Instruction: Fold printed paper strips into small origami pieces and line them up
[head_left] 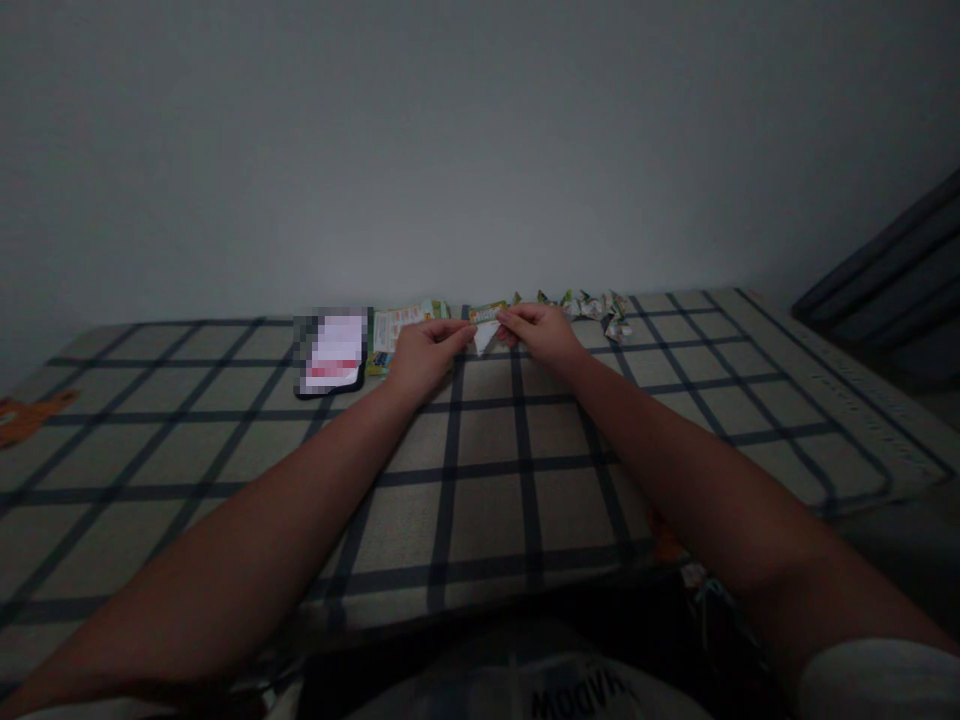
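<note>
Between my two hands is a small piece of folded printed paper [486, 335], white with a pointed lower end and a green and yellow strip along its top. My left hand [427, 350] pinches its left edge between thumb and fingers. On the opposite edge, my right hand [536, 328] grips it near the upper corner. Just left of my left hand lie printed sheets [397, 328] in green, yellow and white. Several small folded paper pieces [592, 305] sit in a row to the right, behind my right hand.
A phone with a lit, blurred screen [334, 350] lies left of the sheets. The checked cloth [487, 510] covers the table up to the grey wall [480, 150]. An orange printed figure [34, 415] shows at far left, and dark folded fabric [892, 260] at right.
</note>
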